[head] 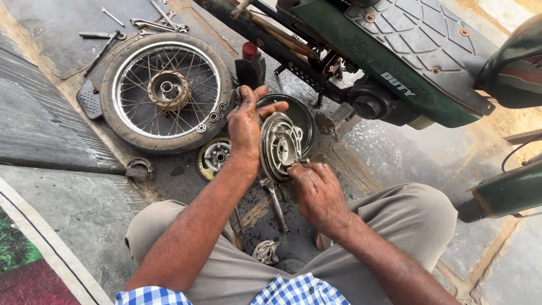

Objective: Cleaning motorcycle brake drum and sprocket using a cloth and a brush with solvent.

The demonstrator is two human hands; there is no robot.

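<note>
Hands share one job: the left hand [244, 125] grips the brake plate [279, 148] upright above the floor [84, 203], steadying it while the right hand [316, 192] closes fingers on its lower edge.

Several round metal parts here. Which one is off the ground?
The brake plate, held upright between left hand and right hand. The spoked wheel, sprocket and dark pan all lie flat on the ground.

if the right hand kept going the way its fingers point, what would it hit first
Probably the brake plate itself: the right hand points up and left, fingertips already at its lower edge. The left hand holds that plate upright.
</note>
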